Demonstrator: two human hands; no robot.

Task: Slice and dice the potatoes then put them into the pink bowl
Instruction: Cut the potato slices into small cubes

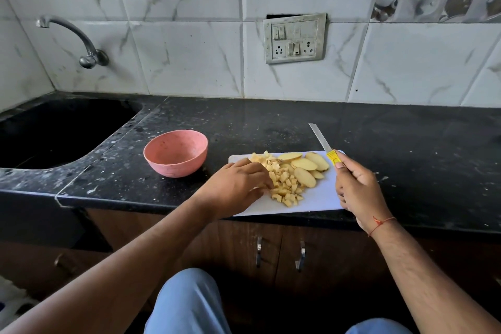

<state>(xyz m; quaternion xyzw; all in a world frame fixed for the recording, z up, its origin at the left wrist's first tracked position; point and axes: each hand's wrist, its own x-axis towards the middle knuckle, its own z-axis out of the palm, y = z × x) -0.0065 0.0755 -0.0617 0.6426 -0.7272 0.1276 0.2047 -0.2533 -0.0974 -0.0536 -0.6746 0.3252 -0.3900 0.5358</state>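
A white cutting board [320,198] lies at the counter's front edge. On it sits a heap of diced potato [284,184], with several potato slices [306,167] fanned out to its right. My left hand [238,187] rests against the left side of the dice, fingers curled into the pieces. My right hand [357,187] grips a knife [324,145] by its yellow handle, blade raised and pointing away over the counter. The pink bowl [176,153] stands empty on the counter, left of the board.
A black sink [54,133] is sunk into the dark granite counter [406,144] at the left, under a wall tap [81,40]. A switch panel [295,38] hangs on the tiled wall. Cabinet doors with metal handles [279,252] are below.
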